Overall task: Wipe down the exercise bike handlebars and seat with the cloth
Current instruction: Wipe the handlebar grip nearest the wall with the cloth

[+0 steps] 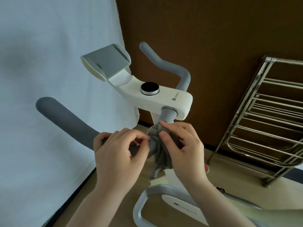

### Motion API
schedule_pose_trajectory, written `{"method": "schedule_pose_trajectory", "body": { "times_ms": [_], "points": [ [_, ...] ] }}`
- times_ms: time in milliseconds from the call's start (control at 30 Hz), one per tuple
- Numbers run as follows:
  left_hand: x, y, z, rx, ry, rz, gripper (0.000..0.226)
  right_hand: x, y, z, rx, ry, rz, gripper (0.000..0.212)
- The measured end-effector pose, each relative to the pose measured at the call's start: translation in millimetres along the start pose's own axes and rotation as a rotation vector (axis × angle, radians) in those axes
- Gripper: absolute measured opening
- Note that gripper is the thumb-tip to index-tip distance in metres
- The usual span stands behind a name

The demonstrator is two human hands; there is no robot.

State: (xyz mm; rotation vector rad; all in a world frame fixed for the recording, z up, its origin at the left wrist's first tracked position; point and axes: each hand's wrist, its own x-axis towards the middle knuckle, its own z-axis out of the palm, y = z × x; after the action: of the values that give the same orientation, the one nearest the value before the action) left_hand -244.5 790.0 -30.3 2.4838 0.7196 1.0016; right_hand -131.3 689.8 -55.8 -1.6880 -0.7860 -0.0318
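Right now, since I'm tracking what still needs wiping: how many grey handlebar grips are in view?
2: the near grip, held by both hands with the cloth around its bend, and the far grip, untouched, behind the console.

- Our left hand [118, 149] is hiding part of the grey handlebar [68, 118]
- The cloth [159, 149] is covering the bar's bend
- The frame's right edge is cutting off the metal rack [262, 122]

One exercise bike [165, 99], white. Two grey handlebars: one near left [65, 117], one far right [165, 63]. One black round knob [149, 88] on the console. One tablet holder [106, 61]. One grey cloth [161, 149]. Two hands: left hand [118, 153], right hand [185, 148]. One metal rack [265, 122], right side. One white sheet [49, 63], left.
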Motion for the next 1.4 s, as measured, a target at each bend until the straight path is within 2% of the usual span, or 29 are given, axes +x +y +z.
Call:
{"method": "schedule_pose_trajectory", "body": {
  "times_ms": [67, 233, 367, 500, 633, 800, 933, 1067, 1200, 1267, 1333, 1400],
  "points": [
    [2, 3, 1, 0.005, -0.009, -0.021, 0.011, 3, 2, 2, 0.043, 0.007, 0.030, 0.026],
    [8, 15, 7, -0.037, 0.010, -0.086, 0.010, 6, 11, -10, -0.009, -0.150, -0.129, 0.035],
    [5, 28, 19, 0.043, 0.017, -0.099, 0.013, 21, 19, -11, 0.077, -0.101, 0.005, 0.035],
    [-1, 25, 23, 0.198, 0.038, -0.061, 0.019, 18, 24, -13, 0.111, -0.177, -0.104, 0.033],
    [-3, 24, 25, 0.212, 0.066, -0.053, 0.012, 29, 35, -10, 0.187, -0.098, 0.000, 0.032],
    [-1, 26, 27, 0.235, 0.100, -0.052, 0.008, 30, 42, -18, 0.130, -0.235, -0.208, 0.030],
    [0, 20, 24, 0.291, 0.061, -0.033, 0.017, 30, 45, -10, 0.247, -0.145, 0.046, 0.034],
    [1, 18, 23, 0.299, 0.043, -0.006, 0.022, 29, 49, -14, 0.224, -0.194, -0.040, 0.032],
    [1, 14, 23, 0.299, 0.055, 0.023, 0.024, 36, 43, -8, 0.324, -0.110, 0.140, 0.030],
    [0, 13, 23, 0.293, 0.071, 0.029, 0.023, 19, 33, -4, 0.343, -0.119, 0.073, 0.031],
    [1, 12, 24, 0.284, 0.077, 0.034, 0.023, 22, 35, -10, 0.230, -0.165, -0.051, 0.031],
    [1, 12, 25, 0.279, 0.077, 0.030, 0.024, 41, 45, -16, 0.143, -0.151, -0.066, 0.029]
  ]
}}
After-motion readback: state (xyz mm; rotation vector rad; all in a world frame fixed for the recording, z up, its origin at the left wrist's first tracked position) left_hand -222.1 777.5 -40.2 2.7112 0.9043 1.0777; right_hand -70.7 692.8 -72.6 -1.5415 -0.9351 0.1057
